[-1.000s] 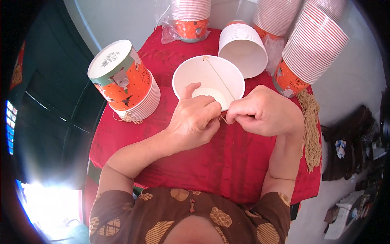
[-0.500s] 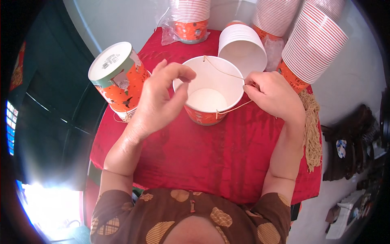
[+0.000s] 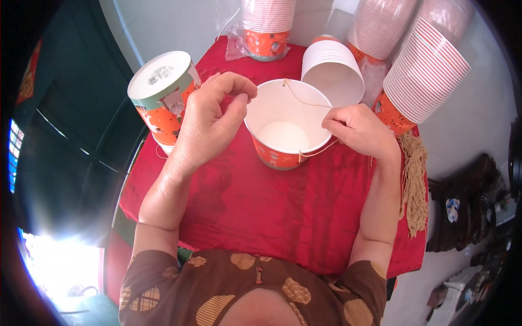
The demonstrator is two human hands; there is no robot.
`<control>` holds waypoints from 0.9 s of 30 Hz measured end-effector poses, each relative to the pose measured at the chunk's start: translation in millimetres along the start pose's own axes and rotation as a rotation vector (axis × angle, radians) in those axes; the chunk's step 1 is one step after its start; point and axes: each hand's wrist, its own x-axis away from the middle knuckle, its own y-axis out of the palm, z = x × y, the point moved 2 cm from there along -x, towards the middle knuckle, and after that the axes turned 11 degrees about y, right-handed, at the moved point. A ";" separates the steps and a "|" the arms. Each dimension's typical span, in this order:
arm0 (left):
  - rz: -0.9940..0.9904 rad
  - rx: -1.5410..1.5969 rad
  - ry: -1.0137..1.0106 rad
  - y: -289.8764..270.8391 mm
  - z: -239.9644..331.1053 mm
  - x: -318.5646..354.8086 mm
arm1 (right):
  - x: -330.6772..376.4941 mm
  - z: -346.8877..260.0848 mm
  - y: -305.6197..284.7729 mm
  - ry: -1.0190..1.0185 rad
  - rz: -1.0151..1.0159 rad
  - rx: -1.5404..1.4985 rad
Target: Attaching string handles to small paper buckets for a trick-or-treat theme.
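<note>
An open paper bucket [image 3: 285,127], white inside and orange-patterned outside, is seen upright on the red cloth [image 3: 283,212] near the table's middle. A thin tan string [image 3: 304,102] is threaded through a hole at the far rim and runs across the mouth to the right; a second stretch leaves the near rim and also leads right.

The right hand [image 3: 359,130] is held against the bucket's right rim, fingers curled closed, both string runs gathered into its grip. The left hand [image 3: 209,122] is raised just left of the bucket, thumb and forefinger bent toward each other at the rim; whether string is pinched between them cannot be told.

Left of the left hand, an inverted stack of like buckets [image 3: 163,98] is noted, white bottom up. Behind the open bucket, a tipped stack of white-sided buckets [image 3: 331,70] lies with its mouth toward the viewer. Further tall stacks [image 3: 424,76] stand at the back and right. A bundle of tan strings [image 3: 413,179] hangs over the cloth's right edge.
</note>
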 end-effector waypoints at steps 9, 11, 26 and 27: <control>0.037 -0.036 -0.048 -2.1 -4.0 -2.6 | -12.5 17.0 1.6 0.030 -0.015 -0.041; 0.084 -0.074 -0.081 -2.3 -10.7 -2.7 | -13.4 18.9 -0.2 0.007 0.058 -0.109; 0.233 0.548 -0.509 -19.7 -31.5 -8.3 | 12.4 -10.1 -24.8 -0.535 0.633 -0.186; 0.240 0.546 -0.503 -21.3 -33.2 -9.0 | 12.3 -11.3 -24.3 -0.557 0.642 -0.156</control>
